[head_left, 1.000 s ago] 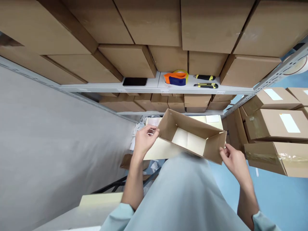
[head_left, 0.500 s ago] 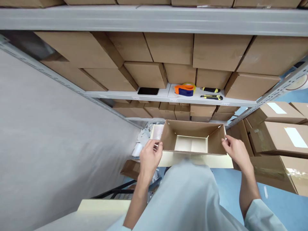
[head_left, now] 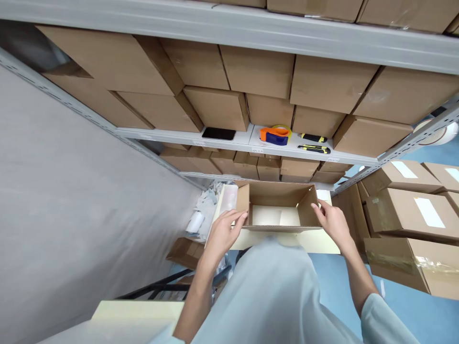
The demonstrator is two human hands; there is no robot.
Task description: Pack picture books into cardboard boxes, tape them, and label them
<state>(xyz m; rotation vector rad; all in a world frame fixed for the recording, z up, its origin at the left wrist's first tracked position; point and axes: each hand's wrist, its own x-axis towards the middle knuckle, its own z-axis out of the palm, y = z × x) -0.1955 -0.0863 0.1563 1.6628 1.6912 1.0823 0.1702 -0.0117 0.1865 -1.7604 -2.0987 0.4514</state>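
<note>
An open cardboard box (head_left: 279, 190) without top or bottom closed stands on a pale yellow board (head_left: 321, 241), whose surface shows through it. At the box's left end, my left hand (head_left: 225, 231) has thumb and fingers pinched at a flap (head_left: 243, 197) that leans outward. My right hand (head_left: 333, 220) holds the right end of the box, thumb near the edge and fingers behind it.
A grey shelf (head_left: 236, 138) with stacked cartons rises ahead, bearing a phone (head_left: 218, 134), an orange and blue tape dispenser (head_left: 275, 135) and two cutters (head_left: 314, 149). Cartons (head_left: 409, 215) are piled at right; a wall (head_left: 89, 200) is at left.
A flap at the box's left end now shows folded outward under my left hand. Both hands and the box appear further left, and the view has tilted.
</note>
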